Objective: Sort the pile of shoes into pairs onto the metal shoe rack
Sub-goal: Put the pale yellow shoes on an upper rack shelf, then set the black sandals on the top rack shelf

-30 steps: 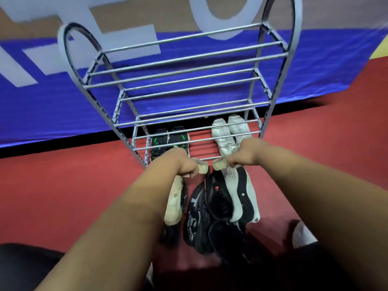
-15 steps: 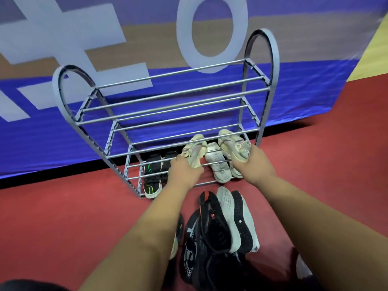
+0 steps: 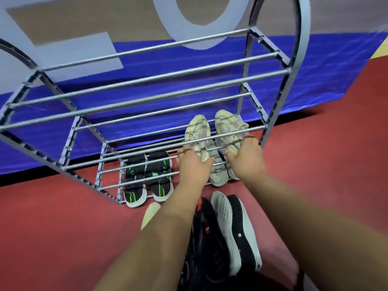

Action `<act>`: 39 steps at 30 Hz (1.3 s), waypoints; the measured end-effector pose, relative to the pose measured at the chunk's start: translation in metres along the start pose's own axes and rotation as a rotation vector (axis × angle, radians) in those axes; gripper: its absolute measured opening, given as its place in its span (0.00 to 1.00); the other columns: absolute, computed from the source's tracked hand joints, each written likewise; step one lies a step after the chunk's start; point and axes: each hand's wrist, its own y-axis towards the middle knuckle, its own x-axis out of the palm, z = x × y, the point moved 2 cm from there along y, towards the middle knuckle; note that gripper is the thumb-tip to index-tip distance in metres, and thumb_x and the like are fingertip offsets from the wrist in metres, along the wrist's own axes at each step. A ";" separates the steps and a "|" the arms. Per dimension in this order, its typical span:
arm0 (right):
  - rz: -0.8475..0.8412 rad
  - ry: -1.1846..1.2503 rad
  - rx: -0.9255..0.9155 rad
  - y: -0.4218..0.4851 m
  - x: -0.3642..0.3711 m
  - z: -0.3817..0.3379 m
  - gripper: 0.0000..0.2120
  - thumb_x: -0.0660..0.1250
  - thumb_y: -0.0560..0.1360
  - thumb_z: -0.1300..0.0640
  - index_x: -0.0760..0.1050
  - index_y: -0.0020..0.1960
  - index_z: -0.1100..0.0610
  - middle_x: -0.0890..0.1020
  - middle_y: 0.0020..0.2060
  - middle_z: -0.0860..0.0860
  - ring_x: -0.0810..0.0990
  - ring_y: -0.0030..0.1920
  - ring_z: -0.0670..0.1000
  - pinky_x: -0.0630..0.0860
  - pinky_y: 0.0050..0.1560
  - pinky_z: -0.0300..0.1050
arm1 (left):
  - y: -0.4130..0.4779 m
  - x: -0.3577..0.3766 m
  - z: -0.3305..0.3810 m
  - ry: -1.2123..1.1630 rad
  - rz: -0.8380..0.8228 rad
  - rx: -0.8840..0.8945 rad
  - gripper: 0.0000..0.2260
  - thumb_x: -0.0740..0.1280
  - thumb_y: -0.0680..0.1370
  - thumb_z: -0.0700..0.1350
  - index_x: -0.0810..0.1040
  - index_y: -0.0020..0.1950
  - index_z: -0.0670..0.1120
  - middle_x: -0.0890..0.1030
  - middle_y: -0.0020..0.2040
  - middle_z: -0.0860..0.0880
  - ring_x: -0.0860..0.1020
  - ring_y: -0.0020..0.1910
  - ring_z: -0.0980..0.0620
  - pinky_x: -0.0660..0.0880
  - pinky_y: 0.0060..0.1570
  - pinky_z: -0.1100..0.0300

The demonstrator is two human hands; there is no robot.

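Both beige shoes (image 3: 197, 131) pushed deeper onto rack (image 3: 159, 97) shelf; left hand (image 3: 194, 166), right hand (image 3: 244, 158) fingers gripping heels.

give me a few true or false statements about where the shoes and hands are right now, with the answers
1. Each hand holds one beige striped shoe on the second-lowest shelf of the metal shoe rack. True: left hand on the left beige shoe, right hand on the right beige shoe.
2. The black and green pair sits on the top shelf. False: it is on the lowest shelf, at the left.
3. Shoes remain on the red floor in front of the rack. True: the dark pile lies there.
4. The top shelf is full of shoes. False: no shoes are on it.
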 end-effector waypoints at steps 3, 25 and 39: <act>-0.006 -0.020 -0.006 0.009 0.008 0.003 0.29 0.72 0.78 0.47 0.69 0.70 0.66 0.73 0.66 0.64 0.73 0.66 0.66 0.69 0.71 0.58 | 0.007 0.013 0.004 0.019 0.015 0.010 0.33 0.77 0.75 0.56 0.71 0.69 0.36 0.74 0.66 0.35 0.72 0.66 0.36 0.71 0.68 0.48; 0.090 -0.159 -0.266 -0.020 0.010 0.003 0.22 0.65 0.70 0.65 0.74 0.65 0.62 0.76 0.63 0.59 0.75 0.64 0.63 0.73 0.65 0.55 | 0.003 0.010 -0.016 -0.294 -0.250 -0.030 0.27 0.65 0.75 0.36 0.72 0.71 0.56 0.85 0.56 0.53 0.85 0.47 0.52 0.81 0.43 0.59; -0.667 -0.308 -0.111 -0.144 0.078 0.008 0.21 0.65 0.78 0.43 0.75 0.64 0.57 0.75 0.61 0.58 0.78 0.60 0.63 0.77 0.60 0.55 | -0.112 -0.023 -0.219 -0.018 -0.395 -0.477 0.05 0.66 0.74 0.42 0.80 0.46 0.51 0.86 0.49 0.46 0.83 0.51 0.41 0.79 0.56 0.52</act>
